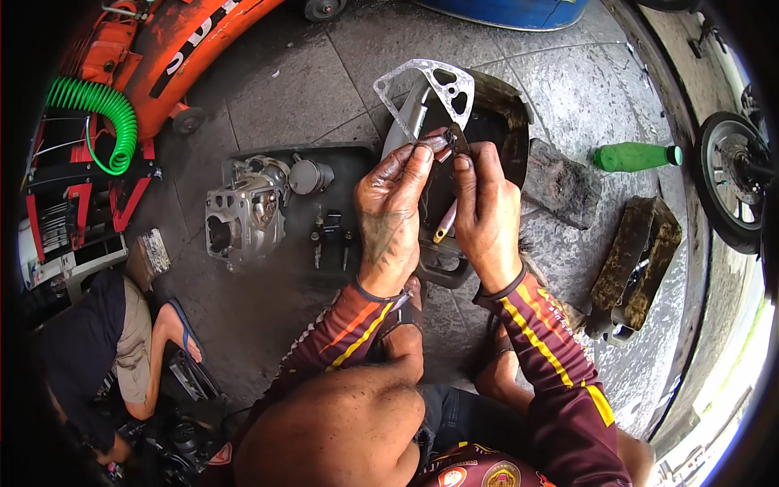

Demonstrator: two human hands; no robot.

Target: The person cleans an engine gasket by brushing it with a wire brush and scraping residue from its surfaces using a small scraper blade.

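Observation:
Both my hands are raised close together over a dark tray. My left hand (392,207) is closed, thumb against fingers, on the lower end of a thin grey gasket-like plate (464,81) with a large opening and smaller cut-outs. Between the thumb and fingers of my right hand (489,207) is a small dark flat piece, like a blade (458,140), at the plate's lower end. What exactly the fingertips touch there is partly hidden. Below lies the dirty tray (519,109), with a brush-like handle (445,223) showing between my wrists.
At left a metal engine cylinder (243,211) and a piston (311,175) rest by a dark tray. A green bottle (637,157), a stone-like block (560,183) and a grimy metal box (637,268) lie right. An orange compressor tank (174,69) stands upper left; another person (89,349) sits lower left.

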